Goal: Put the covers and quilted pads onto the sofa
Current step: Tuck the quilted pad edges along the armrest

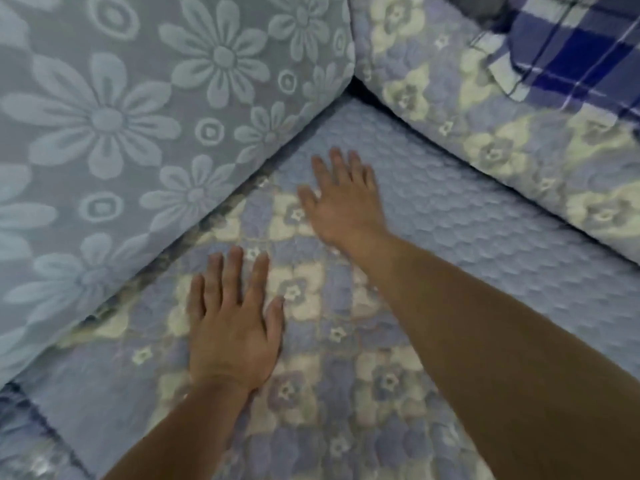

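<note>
A quilted pad (467,216), pale blue with a band of cream and lilac flowers, lies flat on the sofa seat. My left hand (232,323) rests palm down on its flowered band, fingers spread and holding nothing. My right hand (343,202) lies flat on the pad further in, near the seat's corner, fingers apart and slightly blurred. A grey-blue cover (145,133) with large raised daisies wraps the cushion along the left of the seat. A second flowered quilted pad (502,150) covers the cushion at the upper right.
A blue and white plaid cloth (571,46) lies on top of the right cushion at the upper right corner. A dark gap (353,86) shows where the two cushions meet. More quilted fabric (31,445) hangs at the lower left edge.
</note>
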The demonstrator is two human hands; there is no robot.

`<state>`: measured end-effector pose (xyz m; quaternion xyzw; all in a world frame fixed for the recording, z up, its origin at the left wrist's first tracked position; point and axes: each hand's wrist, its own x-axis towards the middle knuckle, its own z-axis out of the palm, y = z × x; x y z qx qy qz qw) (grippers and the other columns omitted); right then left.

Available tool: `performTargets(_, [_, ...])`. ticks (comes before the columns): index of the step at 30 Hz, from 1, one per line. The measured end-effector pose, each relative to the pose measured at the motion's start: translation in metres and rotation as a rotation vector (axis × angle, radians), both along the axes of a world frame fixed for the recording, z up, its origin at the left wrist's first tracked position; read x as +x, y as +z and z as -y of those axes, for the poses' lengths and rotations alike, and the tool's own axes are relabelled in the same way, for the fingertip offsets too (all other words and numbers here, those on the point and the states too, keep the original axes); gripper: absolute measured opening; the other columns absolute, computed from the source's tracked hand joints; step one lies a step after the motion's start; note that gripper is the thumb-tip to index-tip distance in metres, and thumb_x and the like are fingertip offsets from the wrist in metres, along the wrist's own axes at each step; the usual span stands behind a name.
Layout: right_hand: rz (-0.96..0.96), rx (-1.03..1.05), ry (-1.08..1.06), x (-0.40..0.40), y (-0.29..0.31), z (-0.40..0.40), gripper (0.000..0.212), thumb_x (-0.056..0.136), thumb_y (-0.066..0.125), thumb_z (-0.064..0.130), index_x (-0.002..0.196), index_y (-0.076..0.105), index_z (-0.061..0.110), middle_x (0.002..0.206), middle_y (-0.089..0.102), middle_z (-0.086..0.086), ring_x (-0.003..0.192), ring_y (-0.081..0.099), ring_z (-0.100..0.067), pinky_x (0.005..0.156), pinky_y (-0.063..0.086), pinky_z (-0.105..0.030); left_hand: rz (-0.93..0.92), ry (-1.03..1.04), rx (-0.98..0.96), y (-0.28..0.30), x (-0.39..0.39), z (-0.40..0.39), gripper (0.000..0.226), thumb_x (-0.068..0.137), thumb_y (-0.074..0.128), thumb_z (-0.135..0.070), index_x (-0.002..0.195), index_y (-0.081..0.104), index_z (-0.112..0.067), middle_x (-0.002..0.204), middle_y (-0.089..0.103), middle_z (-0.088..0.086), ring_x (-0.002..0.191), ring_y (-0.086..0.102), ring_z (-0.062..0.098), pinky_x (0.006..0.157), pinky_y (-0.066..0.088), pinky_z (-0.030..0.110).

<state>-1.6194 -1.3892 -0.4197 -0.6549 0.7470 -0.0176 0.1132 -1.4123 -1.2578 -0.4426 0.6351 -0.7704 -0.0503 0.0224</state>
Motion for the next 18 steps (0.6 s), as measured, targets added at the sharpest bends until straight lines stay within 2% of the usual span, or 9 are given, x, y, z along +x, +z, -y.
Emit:
performTargets(3, [-0.052, 0.079, -0.262, -0.089, 0.006, -0.010, 0.068, 0.099, 0.011, 0.061, 0.160, 0.007, 0.029, 0.168, -0.001, -0.002, 0.154, -0.001, -0.030, 0.124, 0.001, -0.050, 0.018, -0.012, 0.029, 0.006, 0.002, -0.001, 0.065, 0.101, 0.017, -0.053, 0.159, 0.024, -0.027, 0.167, 0.019, 0.009, 0.155, 0.009, 0.033, 0.124, 0.008, 0.052])
performTargets(5, [-0.064, 0.185, -0.464, -0.141, 0.017, -0.037, 0.068, 0.099, 0.010, 0.061, 0.159, 0.006, 0.029, 0.168, 0.000, -0.004, 0.153, 0.000, -0.033, 0.123, 0.003, -0.053, 0.059, -0.014, 0.073, 0.017, 0.000, 0.003, 0.063, 0.098, 0.026, -0.052, 0.154, 0.038, -0.024, 0.160, 0.034, 0.012, 0.149, 0.024, 0.036, 0.119, 0.017, 0.053])
performTargets(7, [-0.094, 0.228, -0.599, -0.151, 0.022, -0.050, 0.065, 0.101, 0.011, 0.055, 0.158, 0.007, 0.023, 0.167, 0.001, -0.009, 0.152, 0.001, -0.037, 0.122, 0.007, -0.055, 0.117, -0.016, 0.075, 0.030, -0.010, 0.023, 0.050, 0.091, 0.039, -0.046, 0.129, 0.059, -0.019, 0.132, 0.054, 0.015, 0.123, 0.045, 0.039, 0.101, 0.032, 0.053])
performTargets(9, [-0.055, 0.143, -0.494, -0.113, 0.024, -0.051, 0.063, 0.103, 0.021, 0.046, 0.158, 0.015, 0.014, 0.165, 0.010, -0.015, 0.151, 0.008, -0.039, 0.121, 0.013, -0.056, 0.125, 0.040, 0.005, 0.039, -0.033, 0.056, 0.036, 0.093, 0.039, -0.038, 0.103, 0.060, -0.011, 0.107, 0.055, 0.019, 0.099, 0.049, 0.037, 0.086, 0.037, 0.049])
performTargets(10, [-0.016, 0.070, -0.342, -0.084, 0.022, -0.054, 0.062, 0.103, 0.025, 0.044, 0.157, 0.018, 0.014, 0.165, 0.013, -0.015, 0.151, 0.011, -0.038, 0.121, 0.014, -0.054, 0.123, 0.041, -0.032, 0.041, -0.046, 0.071, 0.036, 0.097, 0.037, -0.036, 0.104, 0.058, -0.008, 0.109, 0.054, 0.023, 0.100, 0.049, 0.039, 0.085, 0.039, 0.050])
performTargets(11, [0.011, 0.022, -0.172, -0.054, 0.018, -0.062, 0.062, 0.103, 0.026, 0.044, 0.158, 0.018, 0.017, 0.166, 0.011, -0.013, 0.152, 0.009, -0.036, 0.122, 0.010, -0.053, 0.113, 0.003, -0.043, 0.042, -0.063, 0.082, 0.039, 0.101, 0.034, -0.036, 0.114, 0.056, -0.006, 0.120, 0.052, 0.025, 0.109, 0.049, 0.041, 0.091, 0.039, 0.053])
performTargets(13, [0.010, 0.009, -0.004, -0.025, 0.007, -0.090, 0.060, 0.104, 0.025, 0.045, 0.160, 0.017, 0.023, 0.168, 0.008, -0.007, 0.154, 0.003, -0.031, 0.124, 0.002, -0.049, 0.059, -0.112, 0.031, 0.033, -0.105, 0.078, 0.051, 0.105, 0.029, -0.039, 0.147, 0.039, -0.012, 0.155, 0.035, 0.021, 0.139, 0.033, 0.043, 0.112, 0.026, 0.056])
performTargets(15, [0.004, -0.046, -0.079, -0.058, 0.002, -0.121, 0.058, 0.104, 0.025, 0.044, 0.158, 0.023, 0.025, 0.167, 0.015, -0.007, 0.154, 0.008, -0.029, 0.124, 0.005, -0.048, 0.010, -0.141, 0.112, 0.022, -0.147, 0.053, 0.062, 0.105, 0.023, -0.044, 0.160, 0.017, -0.016, 0.167, 0.013, 0.014, 0.152, 0.010, 0.039, 0.122, 0.008, 0.053])
performTargets(18, [-0.016, 0.015, -0.280, -0.160, 0.010, -0.195, 0.062, 0.103, 0.018, 0.050, 0.160, 0.014, 0.024, 0.168, 0.005, -0.006, 0.154, 0.000, -0.026, 0.125, 0.000, -0.046, -0.019, -0.208, 0.093, 0.018, -0.198, -0.001, 0.072, 0.101, 0.015, -0.051, 0.160, 0.015, -0.011, 0.168, 0.010, 0.014, 0.154, 0.006, 0.037, 0.124, 0.007, 0.053])
